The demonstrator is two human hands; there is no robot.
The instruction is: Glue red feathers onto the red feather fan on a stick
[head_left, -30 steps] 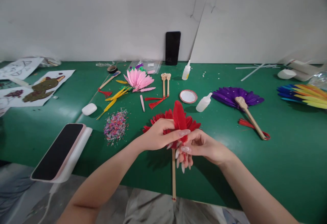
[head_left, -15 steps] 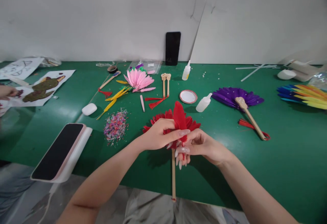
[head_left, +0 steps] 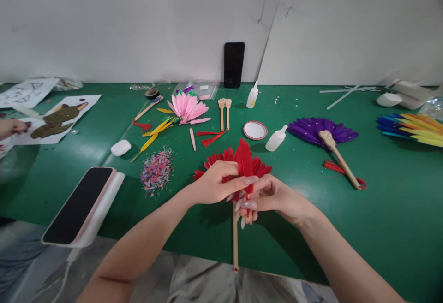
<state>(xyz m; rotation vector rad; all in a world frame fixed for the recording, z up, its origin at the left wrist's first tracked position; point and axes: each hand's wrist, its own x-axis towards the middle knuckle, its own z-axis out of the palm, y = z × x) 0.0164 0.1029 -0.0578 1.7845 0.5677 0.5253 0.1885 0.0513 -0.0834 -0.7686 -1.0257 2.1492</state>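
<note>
A single red feather point(head_left: 245, 157) stands upright between my two hands. My left hand point(head_left: 217, 181) pinches it from the left, thumb across its lower part. Lower down, my right hand point(head_left: 273, 197) grips the feather near its quill, fingers curled. Behind and below my hands lies a red feather fan point(head_left: 262, 169) on the table, partly covered by them. The fan's wooden handle point(head_left: 236, 243) points toward me, its end at the table's front edge.
Beyond my hands are a glue bottle point(head_left: 276, 139), a round lid point(head_left: 255, 130) and a pink feather fan point(head_left: 188, 108). A purple fan point(head_left: 320, 130) lies right. At left are colored scraps point(head_left: 157, 171) and a phone point(head_left: 80, 205). Another person's hand point(head_left: 12, 127) works at far left.
Both hands keep their hold on the red feather, with only a slight shift of the feather and fingers. The other person's hand at far left has moved slightly.
</note>
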